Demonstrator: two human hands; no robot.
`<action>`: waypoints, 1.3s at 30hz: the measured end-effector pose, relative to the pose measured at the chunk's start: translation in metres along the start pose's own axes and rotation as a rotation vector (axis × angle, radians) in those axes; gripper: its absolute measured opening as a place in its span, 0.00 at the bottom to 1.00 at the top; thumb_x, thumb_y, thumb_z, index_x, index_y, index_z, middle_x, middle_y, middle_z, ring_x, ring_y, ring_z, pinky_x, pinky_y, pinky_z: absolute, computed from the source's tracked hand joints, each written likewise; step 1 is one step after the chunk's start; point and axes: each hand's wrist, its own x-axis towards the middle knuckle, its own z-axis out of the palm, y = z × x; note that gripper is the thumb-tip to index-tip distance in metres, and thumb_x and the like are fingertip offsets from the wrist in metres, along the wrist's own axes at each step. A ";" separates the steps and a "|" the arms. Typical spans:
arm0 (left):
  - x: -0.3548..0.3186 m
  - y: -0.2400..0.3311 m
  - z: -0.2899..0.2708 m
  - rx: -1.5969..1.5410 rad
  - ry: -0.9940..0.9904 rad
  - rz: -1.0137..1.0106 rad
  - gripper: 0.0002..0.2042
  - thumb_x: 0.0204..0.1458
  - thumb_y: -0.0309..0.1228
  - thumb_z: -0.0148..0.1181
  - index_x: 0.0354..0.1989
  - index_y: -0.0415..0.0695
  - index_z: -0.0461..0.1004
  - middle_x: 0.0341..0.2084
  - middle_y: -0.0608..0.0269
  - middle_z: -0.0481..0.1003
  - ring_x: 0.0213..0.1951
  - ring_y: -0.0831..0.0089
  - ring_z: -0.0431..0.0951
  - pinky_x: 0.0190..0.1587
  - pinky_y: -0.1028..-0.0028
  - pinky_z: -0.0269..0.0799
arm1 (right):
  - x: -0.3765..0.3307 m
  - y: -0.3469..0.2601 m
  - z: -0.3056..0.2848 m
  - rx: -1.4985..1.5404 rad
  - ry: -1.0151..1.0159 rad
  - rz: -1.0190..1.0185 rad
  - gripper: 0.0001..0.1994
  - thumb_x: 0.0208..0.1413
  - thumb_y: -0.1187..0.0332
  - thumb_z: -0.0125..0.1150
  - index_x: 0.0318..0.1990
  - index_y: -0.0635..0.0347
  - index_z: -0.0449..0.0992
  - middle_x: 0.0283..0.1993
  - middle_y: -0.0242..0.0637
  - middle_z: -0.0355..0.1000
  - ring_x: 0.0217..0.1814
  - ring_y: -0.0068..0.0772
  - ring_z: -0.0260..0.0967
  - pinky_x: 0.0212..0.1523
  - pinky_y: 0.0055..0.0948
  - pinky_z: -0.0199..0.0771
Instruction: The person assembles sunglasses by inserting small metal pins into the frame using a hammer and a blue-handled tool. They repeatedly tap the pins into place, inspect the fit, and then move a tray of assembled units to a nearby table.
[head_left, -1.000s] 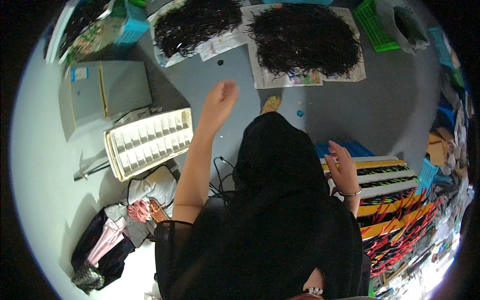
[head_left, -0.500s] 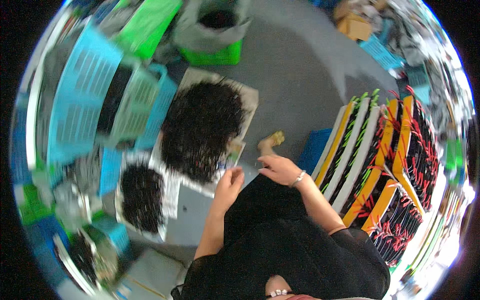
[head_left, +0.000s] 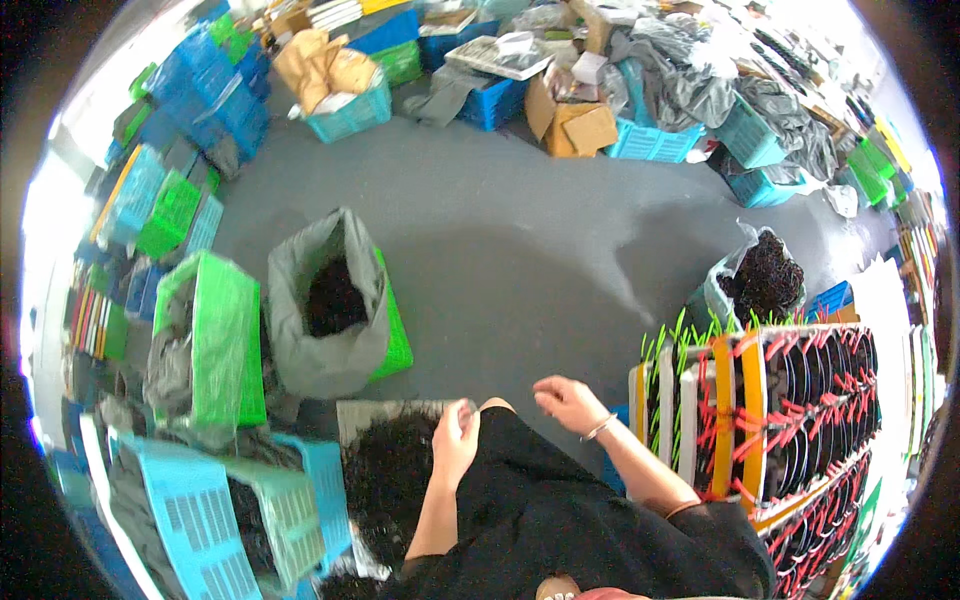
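Observation:
My left hand (head_left: 455, 438) is raised in front of me with its fingers pinched on a small thin item that is too small to name. My right hand (head_left: 566, 402), with a bracelet at the wrist, hovers a little to the right with curled fingers and shows nothing in them. Both hands are above my black-clothed lap (head_left: 560, 500). Just left of my left hand lies a heap of small black pieces (head_left: 390, 475) on a pale sheet (head_left: 375, 410).
A grey sack of black pieces (head_left: 330, 300) sits in a green crate (head_left: 395, 335) ahead left. Stacked boards wrapped with red and black bands (head_left: 780, 410) stand at right. Blue and green crates (head_left: 215, 500) crowd the left; grey floor (head_left: 520, 220) lies ahead, with another sack (head_left: 760, 275).
The view has swung round, so the crates and sack now lie ahead. My left arm has come back from its far reach and both hands now meet close over my lap.

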 end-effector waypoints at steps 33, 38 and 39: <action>0.631 0.470 0.554 0.658 -1.362 0.950 0.21 0.48 0.38 0.52 0.48 0.39 0.63 0.42 0.44 0.68 0.46 0.51 0.68 0.49 0.62 0.63 | 0.302 0.205 -0.621 -0.017 0.807 0.607 0.16 0.49 0.60 0.53 0.42 0.63 0.70 0.33 0.44 0.72 0.37 0.43 0.70 0.38 0.35 0.69; 0.699 0.530 0.668 0.741 -1.292 0.819 0.24 0.48 0.39 0.52 0.50 0.37 0.62 0.44 0.44 0.68 0.47 0.53 0.68 0.49 0.63 0.64 | 0.305 0.271 -0.779 0.118 0.634 0.511 0.19 0.51 0.58 0.51 0.44 0.63 0.70 0.37 0.42 0.72 0.38 0.37 0.71 0.40 0.31 0.68; 0.721 0.536 0.701 0.772 -1.386 0.768 0.25 0.48 0.40 0.52 0.51 0.37 0.61 0.45 0.44 0.68 0.48 0.53 0.68 0.50 0.64 0.63 | 0.313 0.299 -0.812 0.005 0.734 0.384 0.17 0.50 0.58 0.51 0.41 0.61 0.72 0.39 0.45 0.71 0.42 0.42 0.69 0.44 0.32 0.67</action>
